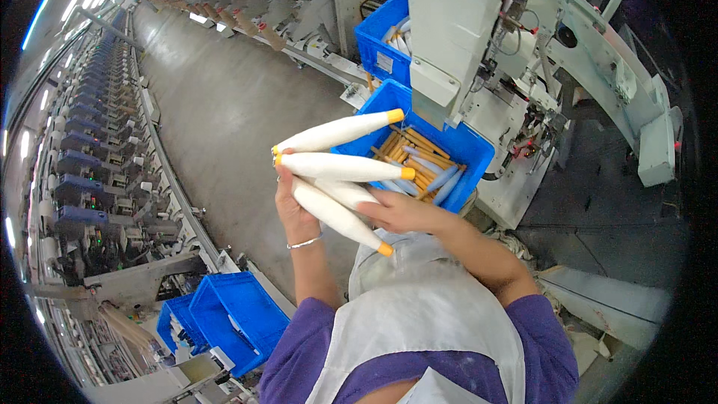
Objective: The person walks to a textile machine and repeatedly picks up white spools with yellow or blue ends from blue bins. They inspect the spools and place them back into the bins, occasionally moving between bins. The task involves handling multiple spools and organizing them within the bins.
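Several spindle-shaped yarn bobbins point(336, 167), wound in white and with orange tips, lie fanned out in front of me. My left hand point(296, 208) is closed around the bunch at its left ends, and a bracelet shows on that wrist. My right hand point(402, 212) grips the lower middle of the bunch, its fingers on a white bobbin point(340, 193) partly covered by the others. Just beyond the bunch, a blue crate point(477, 151) holds bare orange bobbin tubes point(428, 142) and some tubes with pale bluish yarn point(446, 185).
Behind that crate stands another blue bin point(370, 43) with white bobbins in it. A pale machine column point(452, 22) rises beside the crates. Spinning frames point(82, 179) line the left of the grey aisle floor point(202, 82). Stacked blue bins point(247, 314) are at the lower left.
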`<state>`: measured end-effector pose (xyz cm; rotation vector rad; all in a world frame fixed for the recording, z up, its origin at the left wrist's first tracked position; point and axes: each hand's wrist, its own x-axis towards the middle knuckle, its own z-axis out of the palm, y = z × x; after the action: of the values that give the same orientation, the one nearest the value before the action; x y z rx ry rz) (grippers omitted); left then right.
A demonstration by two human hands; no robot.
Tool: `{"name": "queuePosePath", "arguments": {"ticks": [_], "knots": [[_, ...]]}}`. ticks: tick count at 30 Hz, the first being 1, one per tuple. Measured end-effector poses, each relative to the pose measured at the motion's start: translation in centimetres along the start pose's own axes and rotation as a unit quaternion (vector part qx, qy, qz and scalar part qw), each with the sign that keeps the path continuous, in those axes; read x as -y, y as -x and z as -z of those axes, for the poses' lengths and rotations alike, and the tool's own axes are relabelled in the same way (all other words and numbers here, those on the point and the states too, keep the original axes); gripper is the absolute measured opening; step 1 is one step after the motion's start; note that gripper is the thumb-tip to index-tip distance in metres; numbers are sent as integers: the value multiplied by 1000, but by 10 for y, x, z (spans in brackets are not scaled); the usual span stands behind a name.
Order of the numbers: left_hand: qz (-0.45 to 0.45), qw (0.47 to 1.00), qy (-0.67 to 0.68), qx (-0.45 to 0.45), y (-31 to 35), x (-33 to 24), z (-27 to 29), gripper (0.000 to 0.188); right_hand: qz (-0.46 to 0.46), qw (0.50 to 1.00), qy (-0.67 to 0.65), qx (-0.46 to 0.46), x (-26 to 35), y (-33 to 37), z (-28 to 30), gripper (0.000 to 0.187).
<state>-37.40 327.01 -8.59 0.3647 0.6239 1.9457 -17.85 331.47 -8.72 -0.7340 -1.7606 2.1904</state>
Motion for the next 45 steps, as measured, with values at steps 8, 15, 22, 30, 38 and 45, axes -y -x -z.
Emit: {"name": "queuePosePath", "arguments": {"ticks": [8, 15, 22, 30, 38, 45], "knots": [[-118, 990, 34, -62, -3, -33, 30, 45, -55, 903, -367, -217, -86, 118, 100, 21], [-113, 990, 53, -69, -2, -25, 16, 45, 114, 884, -213, -400, -70, 140, 130, 12], [-97, 992, 24, -75, 2, -16, 0, 46, 50, 994, 3, -93, -56, 58, 49, 22], [-69, 993, 33, -86, 9, -4, -7, 44, -20, 983, -136, 119, 20, -6, -31, 41], [-191, 973, 6, -132, -1, -54, 16, 48, -66, 964, -231, -116, -70, 97, 67, 20], [-163, 976, 34, -140, -8, -49, 14, 50, 118, 845, -238, -465, -76, 203, 167, 17]]}}
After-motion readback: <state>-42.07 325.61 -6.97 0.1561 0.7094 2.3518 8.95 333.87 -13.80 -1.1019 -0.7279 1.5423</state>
